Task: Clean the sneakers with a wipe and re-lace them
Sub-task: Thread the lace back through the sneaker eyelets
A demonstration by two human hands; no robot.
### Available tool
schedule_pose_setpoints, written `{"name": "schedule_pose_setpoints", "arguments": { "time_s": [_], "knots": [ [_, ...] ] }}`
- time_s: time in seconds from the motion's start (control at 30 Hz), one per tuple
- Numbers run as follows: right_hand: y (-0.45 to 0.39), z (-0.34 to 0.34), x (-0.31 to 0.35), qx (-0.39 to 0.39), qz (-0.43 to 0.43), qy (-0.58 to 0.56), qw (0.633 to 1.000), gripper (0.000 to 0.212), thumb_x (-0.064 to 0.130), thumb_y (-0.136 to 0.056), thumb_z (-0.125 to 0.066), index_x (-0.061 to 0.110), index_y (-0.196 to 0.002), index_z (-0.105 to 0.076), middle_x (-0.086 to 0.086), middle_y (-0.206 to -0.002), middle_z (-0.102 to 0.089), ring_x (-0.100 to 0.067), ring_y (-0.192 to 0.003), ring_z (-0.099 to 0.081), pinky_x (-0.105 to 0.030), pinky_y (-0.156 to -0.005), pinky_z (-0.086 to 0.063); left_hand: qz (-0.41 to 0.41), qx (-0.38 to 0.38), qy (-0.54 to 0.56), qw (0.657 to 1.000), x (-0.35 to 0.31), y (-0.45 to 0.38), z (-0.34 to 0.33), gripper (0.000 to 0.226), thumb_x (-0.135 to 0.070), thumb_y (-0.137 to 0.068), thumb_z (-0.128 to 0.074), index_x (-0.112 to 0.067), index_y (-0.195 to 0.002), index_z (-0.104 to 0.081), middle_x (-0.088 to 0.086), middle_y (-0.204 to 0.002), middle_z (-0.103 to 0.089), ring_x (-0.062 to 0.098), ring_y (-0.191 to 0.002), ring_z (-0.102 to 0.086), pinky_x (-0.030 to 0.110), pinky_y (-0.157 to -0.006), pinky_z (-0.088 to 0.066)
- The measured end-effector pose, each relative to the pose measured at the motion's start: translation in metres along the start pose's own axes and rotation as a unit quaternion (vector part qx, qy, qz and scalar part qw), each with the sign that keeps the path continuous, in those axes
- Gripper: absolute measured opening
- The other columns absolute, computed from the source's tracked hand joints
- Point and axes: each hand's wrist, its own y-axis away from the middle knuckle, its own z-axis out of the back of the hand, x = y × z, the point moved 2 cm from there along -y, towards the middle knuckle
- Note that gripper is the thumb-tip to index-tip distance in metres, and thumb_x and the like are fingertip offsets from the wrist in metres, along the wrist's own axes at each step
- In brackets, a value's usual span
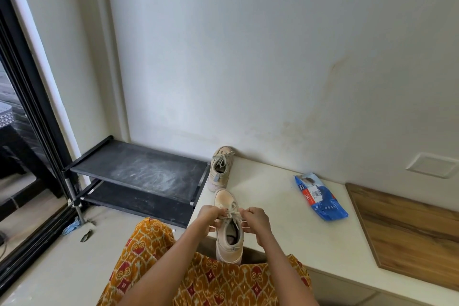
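Lower centre, left hand (208, 216) and right hand (257, 218) each pinch a lace (229, 213) end over the near sneaker (228, 231). Best to pull both evenly, keeping the heel braced on the table (285, 206).

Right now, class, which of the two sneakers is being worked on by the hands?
The nearer sneaker, at the ledge's front edge: both hands pinch its laces. The other sneaker sits untouched by the wall.

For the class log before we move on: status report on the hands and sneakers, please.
Left hand and right hand: grip pinching the laces of the near sneaker. Far sneaker laced, by the wall. Wipe pack aside; nothing in the way.
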Motion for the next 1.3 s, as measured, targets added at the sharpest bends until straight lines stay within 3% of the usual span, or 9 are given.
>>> {"name": "schedule_pose_setpoints", "arguments": {
  "time_s": [0.17,0.33,0.4,0.57,0.73,0.9,1.07,1.13,1.3],
  "knots": [
    [0.005,-0.004,-0.007,-0.026,-0.023,-0.051,0.998,0.03,0.023,-0.089,-0.059,0.012,-0.064,-0.049,-0.009,-0.081,-0.067,-0.025,-0.075,-0.071,-0.042,-0.077,-0.058,0.028,0.019,0.034,0.999,0.004,0.005,0.002,0.014,-0.016,-0.091,-0.053,-0.007,-0.094,-0.063,0.007,-0.088,-0.066,0.021,-0.079,-0.059,0.039,-0.087,-0.043],
    [0.007,-0.006,-0.005,-0.03,-0.043,-0.088,0.995,0.027,0.019,-0.091,-0.057,0.009,-0.067,-0.051,-0.007,-0.078,-0.063,-0.028,-0.08,-0.069,-0.039,-0.076,-0.059,0.035,0.0,0.055,0.998,0.001,0.008,0.001,0.015,-0.015,-0.093,-0.05,-0.008,-0.086,-0.061,0.006,-0.084,-0.065,0.02,-0.071,-0.056,0.038,-0.085,-0.039],
    [0.008,-0.006,-0.005,-0.033,-0.043,-0.093,0.994,0.027,0.019,-0.091,-0.057,0.009,-0.067,-0.052,-0.008,-0.08,-0.063,-0.027,-0.081,-0.069,-0.038,-0.076,-0.059,0.035,-0.009,0.057,0.998,0.0,0.008,-0.001,0.015,-0.013,-0.093,-0.049,-0.008,-0.087,-0.061,0.006,-0.083,-0.066,0.019,-0.067,-0.056,0.034,-0.077,-0.04],
    [0.011,-0.003,-0.003,-0.038,-0.015,-0.049,0.998,0.029,0.025,-0.091,-0.058,0.009,-0.067,-0.052,-0.01,-0.082,-0.066,-0.025,-0.074,-0.069,-0.039,-0.074,-0.059,-0.006,-0.025,0.02,0.999,-0.006,0.017,-0.001,0.015,-0.009,-0.095,-0.05,-0.001,-0.1,-0.062,0.009,-0.088,-0.064,0.016,-0.068,-0.057,0.012,-0.029,-0.037],
    [0.013,-0.002,0.003,0.006,0.016,0.008,1.0,0.03,0.038,-0.086,-0.063,0.014,-0.07,-0.054,-0.008,-0.084,-0.066,-0.024,-0.079,-0.065,-0.033,-0.068,-0.057,-0.038,-0.01,-0.022,0.999,-0.011,0.019,-0.001,0.025,-0.028,-0.094,-0.054,-0.006,-0.1,-0.064,0.001,-0.085,-0.064,0.012,-0.073,-0.059,0.02,-0.047,-0.04],
    [0.009,-0.014,0.011,0.0,0.037,0.069,0.997,0.03,0.044,-0.087,-0.057,0.022,-0.068,-0.053,0.004,-0.071,-0.057,-0.015,-0.072,-0.056,-0.029,-0.065,-0.047,-0.056,-0.021,-0.067,0.996,-0.008,0.005,-0.007,0.016,-0.026,-0.089,-0.061,-0.013,-0.084,-0.067,0.008,-0.092,-0.068,0.019,-0.086,-0.064,0.03,-0.072,-0.057],
    [-0.002,-0.023,0.015,0.012,0.04,0.066,0.997,0.026,0.041,-0.087,-0.058,0.02,-0.072,-0.061,-0.002,-0.079,-0.064,-0.019,-0.079,-0.06,-0.029,-0.069,-0.045,-0.016,-0.003,-0.036,0.999,-0.018,0.007,-0.01,0.021,-0.02,-0.087,-0.062,-0.004,-0.101,-0.065,0.007,-0.093,-0.065,0.013,-0.07,-0.057,0.021,-0.051,-0.044],
    [-0.005,-0.022,0.011,-0.005,0.039,0.053,0.998,0.027,0.041,-0.088,-0.058,0.017,-0.078,-0.065,-0.003,-0.083,-0.068,-0.02,-0.081,-0.062,-0.03,-0.069,-0.046,0.013,0.009,0.005,1.0,-0.017,0.006,-0.011,0.023,-0.017,-0.087,-0.059,-0.003,-0.104,-0.059,0.007,-0.087,-0.061,0.014,-0.068,-0.053,0.021,-0.053,-0.041],
    [-0.007,-0.024,0.001,-0.031,0.036,0.04,0.998,0.034,0.037,-0.089,-0.056,0.021,-0.059,-0.056,0.0,-0.065,-0.06,-0.017,-0.065,-0.054,-0.03,-0.06,-0.04,0.021,0.011,0.029,0.999,-0.009,0.0,-0.013,0.016,-0.02,-0.087,-0.063,-0.007,-0.095,-0.059,0.005,-0.079,-0.058,0.013,-0.066,-0.05,0.022,-0.056,-0.043]
  ]
}}
